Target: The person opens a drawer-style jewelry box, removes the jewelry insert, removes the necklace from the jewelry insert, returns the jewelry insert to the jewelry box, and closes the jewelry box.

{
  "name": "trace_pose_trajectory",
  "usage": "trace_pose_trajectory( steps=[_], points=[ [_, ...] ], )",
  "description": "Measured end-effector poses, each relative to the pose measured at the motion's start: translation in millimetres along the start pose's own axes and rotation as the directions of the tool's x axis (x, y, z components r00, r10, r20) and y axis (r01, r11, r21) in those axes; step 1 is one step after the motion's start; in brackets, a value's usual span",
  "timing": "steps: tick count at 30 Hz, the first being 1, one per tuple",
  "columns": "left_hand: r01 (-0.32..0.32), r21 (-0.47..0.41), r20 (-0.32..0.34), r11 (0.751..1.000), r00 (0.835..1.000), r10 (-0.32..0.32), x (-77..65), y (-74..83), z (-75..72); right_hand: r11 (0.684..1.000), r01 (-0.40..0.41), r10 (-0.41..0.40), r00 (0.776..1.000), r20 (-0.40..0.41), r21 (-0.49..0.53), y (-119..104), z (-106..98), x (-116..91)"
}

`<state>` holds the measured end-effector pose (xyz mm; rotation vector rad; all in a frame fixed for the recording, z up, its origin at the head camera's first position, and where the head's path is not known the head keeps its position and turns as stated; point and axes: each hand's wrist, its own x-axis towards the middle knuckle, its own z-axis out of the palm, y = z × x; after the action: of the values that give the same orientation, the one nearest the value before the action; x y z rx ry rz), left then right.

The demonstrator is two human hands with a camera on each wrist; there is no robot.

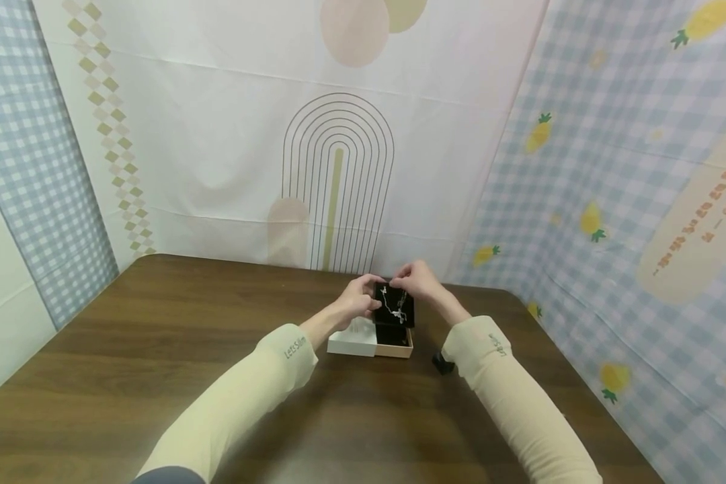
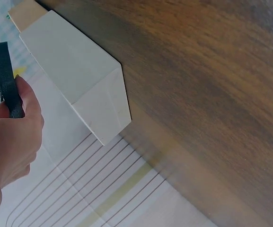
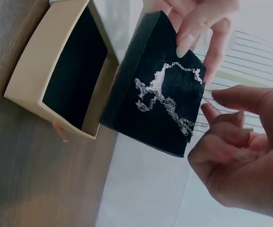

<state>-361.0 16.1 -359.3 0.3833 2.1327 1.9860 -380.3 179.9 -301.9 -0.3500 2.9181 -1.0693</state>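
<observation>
A black velvety jewelry pad [image 3: 157,135] is held tilted above the box, with a silver chain necklace [image 3: 159,80] lying across its face. My left hand [image 1: 355,300] grips the pad by one edge, thumb on its face. At the pad's far edge, my right hand [image 1: 419,278] pinches a thin end of the necklace between thumb and finger. The left wrist view shows the pad [image 2: 6,78] edge-on. Below the hands, a tan drawer box [image 3: 32,71] with a dark interior stands part-way out of its white sleeve [image 2: 74,56].
The box rests on a brown wooden table [image 1: 175,349]. A small black object [image 1: 441,363] lies beside my right cuff, partly covered by it. A patterned white cloth [image 1: 218,134] hangs behind the table, and a checked cloth [image 1: 581,168] hangs along the right side.
</observation>
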Motion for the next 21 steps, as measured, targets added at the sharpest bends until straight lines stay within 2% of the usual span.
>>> trace_pose_trajectory(
  steps=[2,4,14,21],
  points=[
    [0.003,0.007,0.005,1.000,1.000,-0.003,0.1,-0.2,0.0,0.996,0.040,-0.042,0.999,-0.028,-0.076,-0.5,1.2,0.2],
    [0.009,0.014,0.010,1.000,1.000,-0.010,-0.1,-0.3,0.1,0.993,0.062,-0.066,0.997,-0.043,-0.103,-0.5,2.1,0.5],
    [0.010,0.056,0.015,0.998,1.000,-0.011,0.5,-0.6,3.7,0.986,0.084,-0.107,0.981,-0.160,-0.146,-1.8,4.5,-0.1],
    [0.022,0.070,0.021,0.997,0.999,-0.023,-0.9,1.4,6.8,0.987,0.081,-0.106,0.978,-0.179,-0.140,-1.3,6.9,0.8]
  ],
)
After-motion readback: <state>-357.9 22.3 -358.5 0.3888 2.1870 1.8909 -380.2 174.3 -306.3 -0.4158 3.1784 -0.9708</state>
